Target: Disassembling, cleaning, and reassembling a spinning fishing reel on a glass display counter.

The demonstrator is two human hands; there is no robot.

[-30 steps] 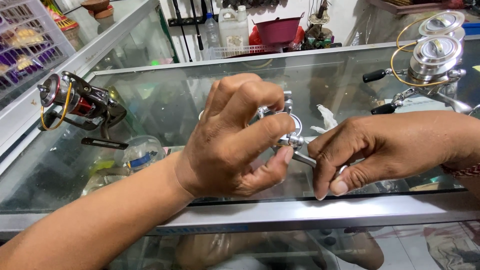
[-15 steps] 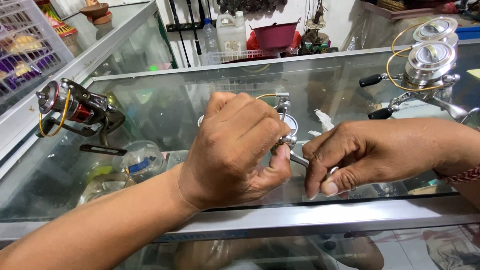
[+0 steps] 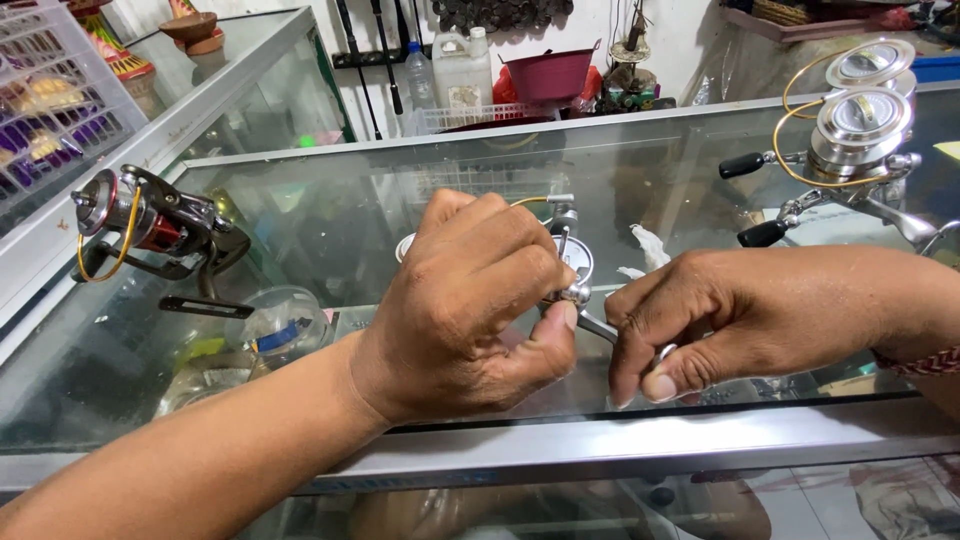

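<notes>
Silver fishing reel (image 3: 572, 262) between both hands — left hand (image 3: 470, 305), right hand (image 3: 705, 320) (handle pinched).

A glass counter (image 3: 300, 190) with a metal front edge is spanning the view, and its top is reflecting soft daylight. A second glass case (image 3: 240, 70) is meeting it at the left corner. Behind, a white wall (image 3: 690, 25) is backing a cluttered shelf where a maroon basin (image 3: 548, 75), a white jug (image 3: 458, 65) and a wire tray (image 3: 470, 118) are sitting.
</notes>
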